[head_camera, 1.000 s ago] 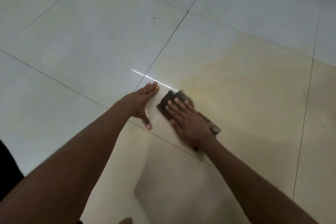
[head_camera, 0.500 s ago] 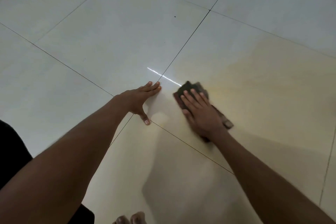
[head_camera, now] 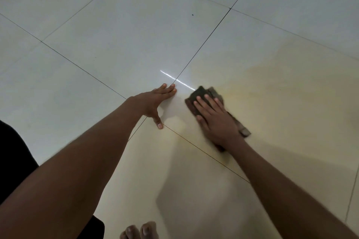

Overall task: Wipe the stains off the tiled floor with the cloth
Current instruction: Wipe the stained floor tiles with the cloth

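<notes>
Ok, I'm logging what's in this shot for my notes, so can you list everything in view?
tiled floor: one, glossy whitish tiles with dark grout lines, fills the view
yellowish stain: one broad patch, pale yellow, on the tiles right of centre
dark speck: one, black, on the far tile above centre
light streak: one, bright white reflection, just beyond the fingertips
cloth: one, dark brown, flat on the floor under the right hand
left hand: one, flat on the floor, empty, left of the cloth
right hand: one, pressed flat on the cloth
toes: a few, bare, bottom edge
</notes>
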